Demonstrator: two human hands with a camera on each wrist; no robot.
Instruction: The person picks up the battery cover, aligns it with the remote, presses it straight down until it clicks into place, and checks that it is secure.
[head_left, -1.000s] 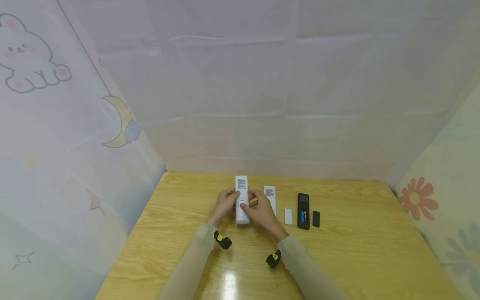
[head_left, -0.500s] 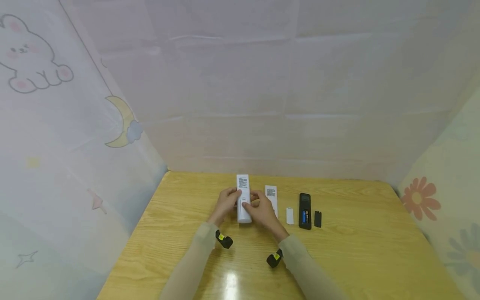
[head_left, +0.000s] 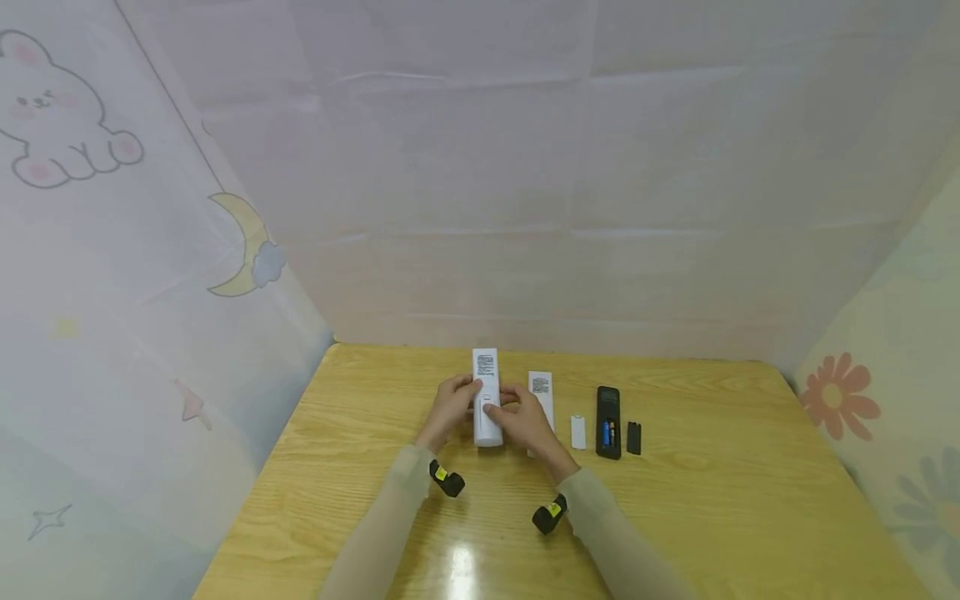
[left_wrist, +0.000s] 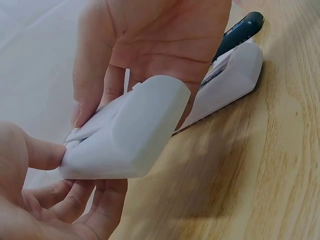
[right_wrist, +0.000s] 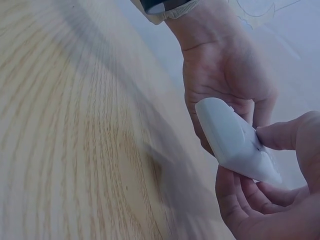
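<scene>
Both hands hold a white remote control [head_left: 487,432] over the table, its back with printed text facing up. My left hand [head_left: 450,406] grips its left side, thumb on the edge. On the right side, my right hand [head_left: 527,421] holds it with the fingers along the edge and the thumb on the battery cover [head_left: 486,417]. In the left wrist view that cover [left_wrist: 100,117] stands slightly raised, with a dark gap beside the thumbs. The remote's rounded end [right_wrist: 217,125] shows in the right wrist view. Its button side is hidden.
Beside the right hand lies a second white remote [head_left: 540,385], partly covered by that hand. Further right are a loose white battery cover [head_left: 577,432], a black remote [head_left: 608,400] with batteries [head_left: 606,433] in its open compartment, and a black battery cover [head_left: 633,437].
The held remote shifts very slightly away from the body, its near end tilting up a little, then stays still. Both hands keep their hold.
</scene>
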